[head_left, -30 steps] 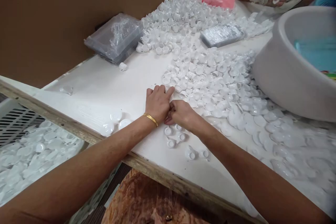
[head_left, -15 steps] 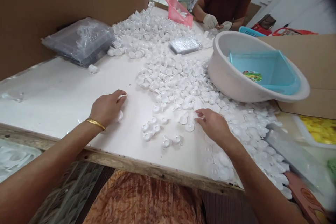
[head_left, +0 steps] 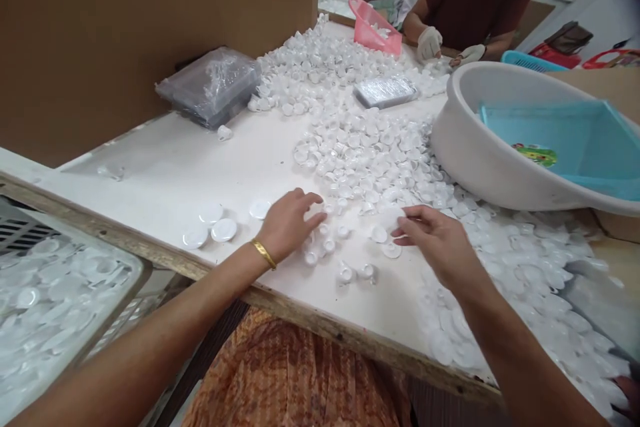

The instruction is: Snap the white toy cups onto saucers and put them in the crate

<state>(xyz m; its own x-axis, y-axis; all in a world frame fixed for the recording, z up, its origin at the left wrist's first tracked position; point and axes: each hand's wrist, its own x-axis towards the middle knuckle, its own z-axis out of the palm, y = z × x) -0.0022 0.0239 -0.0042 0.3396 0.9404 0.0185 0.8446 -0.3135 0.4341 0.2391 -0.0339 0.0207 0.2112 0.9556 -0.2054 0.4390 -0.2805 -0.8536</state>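
Note:
My left hand (head_left: 290, 223), with a gold bangle at the wrist, is over the white table; its thumb and forefinger are apart beside a small group of white toy cups (head_left: 327, 245). No object shows between those fingers. A thin white saucer (head_left: 392, 215) is pinched at the fingertips of my right hand (head_left: 436, 240). Under that hand lie more saucers (head_left: 380, 234). Two small cups (head_left: 346, 272) stand nearer the table edge. To the left of my left hand, several white saucers (head_left: 223, 230) rest flat on the table.
A large pile of white cups (head_left: 370, 147) spreads across the table. At right stands a white basin (head_left: 460, 140) with a blue tray (head_left: 565, 120) inside. A crate of white pieces (head_left: 50, 307) is at lower left. Across the table, a gloved co-worker (head_left: 430, 43) sits by a pink scoop (head_left: 375, 30).
My left hand has moved right, toward the small cups, and the saucers to its left have come into sight. My right hand now has a saucer at its fingertips. The view has shifted left.

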